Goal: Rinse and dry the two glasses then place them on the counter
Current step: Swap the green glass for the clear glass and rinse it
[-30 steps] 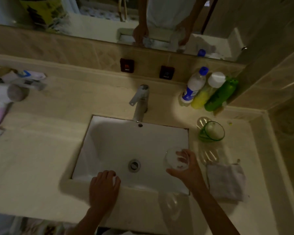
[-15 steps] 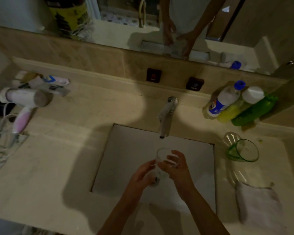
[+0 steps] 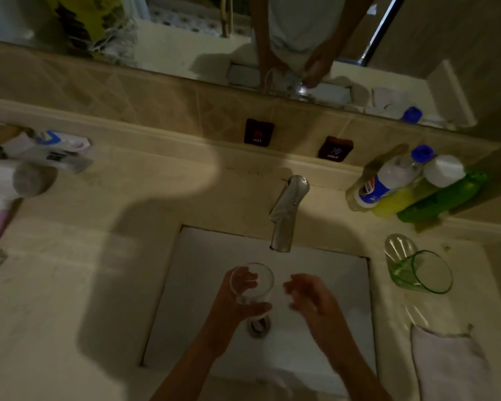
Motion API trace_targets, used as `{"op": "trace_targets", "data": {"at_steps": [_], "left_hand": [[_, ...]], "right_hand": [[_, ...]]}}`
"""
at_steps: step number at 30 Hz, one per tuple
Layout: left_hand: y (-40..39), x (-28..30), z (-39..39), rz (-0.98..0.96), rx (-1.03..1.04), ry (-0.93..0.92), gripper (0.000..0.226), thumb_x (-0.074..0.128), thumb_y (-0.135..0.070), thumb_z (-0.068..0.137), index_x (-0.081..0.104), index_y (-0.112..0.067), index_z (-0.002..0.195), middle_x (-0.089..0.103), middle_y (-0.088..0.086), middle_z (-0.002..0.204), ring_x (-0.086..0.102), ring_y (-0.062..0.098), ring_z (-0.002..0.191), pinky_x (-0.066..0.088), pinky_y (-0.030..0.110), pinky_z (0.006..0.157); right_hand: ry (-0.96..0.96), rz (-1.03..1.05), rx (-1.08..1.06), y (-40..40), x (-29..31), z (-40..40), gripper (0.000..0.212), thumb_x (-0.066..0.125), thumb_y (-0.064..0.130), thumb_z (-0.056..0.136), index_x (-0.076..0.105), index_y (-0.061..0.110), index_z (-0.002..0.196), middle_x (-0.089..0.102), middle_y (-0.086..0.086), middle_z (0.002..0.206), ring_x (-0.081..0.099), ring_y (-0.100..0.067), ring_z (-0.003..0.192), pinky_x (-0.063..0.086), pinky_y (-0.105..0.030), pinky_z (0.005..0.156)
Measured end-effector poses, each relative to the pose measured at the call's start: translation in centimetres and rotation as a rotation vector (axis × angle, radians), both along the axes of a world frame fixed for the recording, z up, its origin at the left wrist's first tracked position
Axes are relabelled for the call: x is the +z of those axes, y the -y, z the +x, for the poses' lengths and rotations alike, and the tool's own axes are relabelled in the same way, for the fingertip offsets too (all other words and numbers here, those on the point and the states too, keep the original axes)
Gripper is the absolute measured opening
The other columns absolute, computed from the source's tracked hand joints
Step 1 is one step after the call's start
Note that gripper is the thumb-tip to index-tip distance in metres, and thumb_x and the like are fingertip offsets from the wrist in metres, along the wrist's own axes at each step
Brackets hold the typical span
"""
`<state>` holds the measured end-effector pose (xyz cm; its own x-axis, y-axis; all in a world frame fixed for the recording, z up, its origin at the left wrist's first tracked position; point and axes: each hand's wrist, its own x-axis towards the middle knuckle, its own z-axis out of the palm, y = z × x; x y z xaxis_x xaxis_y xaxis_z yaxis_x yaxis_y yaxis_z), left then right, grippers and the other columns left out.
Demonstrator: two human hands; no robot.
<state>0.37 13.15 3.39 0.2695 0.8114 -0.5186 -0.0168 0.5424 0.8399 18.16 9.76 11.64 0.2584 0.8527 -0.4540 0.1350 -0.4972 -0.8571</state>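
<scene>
Left hand (image 3: 232, 302) curled round clear glass (image 3: 252, 285), held upright over sink (image 3: 330, 285), just short of tap (image 3: 287, 215). Right hand (image 3: 313, 299) beside it, blurred, fingers loose, holding nothing. Rinse step, likely starting: no water visible. Next: tap on, glass under spout. Green glass (image 3: 420, 273) lying on counter (image 3: 70, 285), beside cloth (image 3: 449, 366). Dim; glass contents unclear.

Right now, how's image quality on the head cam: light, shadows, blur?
Head view: dim and warm, with a broad shadow over the counter left of the sink. The right hand is smeared by motion blur; the left hand holding the clear glass is sharper. Wide-angle distortion bends the backsplash. The green glass and cloth are soft.
</scene>
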Motion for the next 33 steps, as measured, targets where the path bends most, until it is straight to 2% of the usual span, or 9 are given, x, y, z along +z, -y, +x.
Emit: {"op": "trace_targets", "data": {"at_steps": [2,5,8,12,15,19,21,25,33], "left_hand": [[-0.6,-0.6,0.2,0.017,-0.024,-0.021,0.098,0.097,-0.030,0.045,0.051,-0.028,0.131,0.061,-0.003,0.131,0.059,0.014,0.123,0.053,0.046,0.104],[-1.6,-1.2,1.1,0.056,-0.061,-0.050,0.098,0.098,-0.030,0.048,0.050,-0.025,0.133,0.060,-0.003,0.132,0.058,0.013,0.123,0.054,0.040,0.102],[-2.3,-2.0,1.8,0.109,-0.110,-0.085,0.096,0.099,-0.026,0.052,0.049,-0.027,0.134,0.060,-0.007,0.132,0.059,0.008,0.121,0.054,0.027,0.092],[-3.0,-3.3,2.2,0.159,-0.138,-0.114,0.096,0.099,-0.024,0.053,0.047,-0.028,0.133,0.058,-0.006,0.134,0.057,0.001,0.120,0.053,0.023,0.089],[-3.5,-3.6,2.4,0.177,-0.156,-0.131,0.101,0.094,-0.042,0.046,0.046,-0.030,0.133,0.059,-0.011,0.132,0.056,-0.003,0.119,0.052,0.019,0.091],[-4.0,-4.1,2.7,0.202,-0.192,-0.130,0.103,0.094,-0.042,0.047,0.044,-0.029,0.136,0.058,-0.013,0.132,0.055,-0.004,0.119,0.051,0.019,0.093],[-4.2,-4.4,2.9,0.202,-0.208,-0.115,0.099,0.096,-0.034,0.051,0.044,-0.031,0.136,0.058,-0.013,0.133,0.055,-0.002,0.121,0.051,0.020,0.094],[-4.8,-4.1,3.3,0.218,-0.249,-0.123,0.097,0.091,-0.043,0.048,0.041,-0.042,0.130,0.055,-0.023,0.128,0.054,-0.005,0.119,0.049,0.018,0.094],[-5.5,-4.0,2.7,0.241,-0.293,-0.115,0.097,0.097,-0.019,0.058,0.040,-0.042,0.134,0.053,-0.016,0.136,0.052,0.008,0.129,0.050,0.039,0.107]], "right_hand": [[0.266,0.110,0.011,-2.8,0.9,1.7,0.032,0.065,0.005,0.088,0.060,0.031,0.107,0.068,0.005,0.108,0.065,-0.005,0.098,0.056,-0.021,0.084],[0.575,0.332,0.095,-8.0,2.6,3.0,0.052,0.070,0.016,0.086,0.048,0.019,0.133,0.050,-0.003,0.130,0.058,-0.013,0.105,0.054,-0.028,0.087],[0.767,0.339,0.317,-12.7,3.8,2.4,0.067,0.068,0.030,0.088,0.031,0.027,0.144,0.029,0.000,0.149,0.048,-0.015,0.120,0.047,-0.027,0.093],[1.086,0.244,0.440,-15.8,3.3,1.0,0.056,0.054,0.026,0.092,0.028,0.021,0.141,0.040,-0.011,0.128,0.057,-0.030,0.098,0.053,-0.042,0.075],[1.246,0.250,0.421,-17.0,3.3,0.5,0.035,0.040,0.037,0.097,0.043,0.016,0.125,0.046,-0.013,0.112,0.057,-0.033,0.073,0.041,-0.035,0.061],[1.189,0.370,0.437,-18.0,2.7,1.0,0.028,0.039,0.042,0.101,0.048,0.017,0.107,0.042,-0.006,0.096,0.043,-0.024,0.060,0.045,-0.034,0.059],[1.137,0.396,0.516,-18.2,2.6,1.7,0.014,0.053,0.033,0.096,0.042,0.025,0.098,0.036,0.001,0.093,0.044,-0.022,0.060,0.047,-0.036,0.060],[1.084,0.382,0.667,-18.8,2.9,2.6,0.054,0.076,0.019,0.071,0.028,0.039,0.087,0.033,0.009,0.095,0.047,-0.020,0.064,0.040,-0.031,0.058],[0.999,0.515,0.654,-20.0,2.7,3.5,0.043,0.064,0.002,0.076,0.038,0.035,0.086,0.043,0.008,0.087,0.049,-0.015,0.069,0.049,-0.037,0.062]]}}
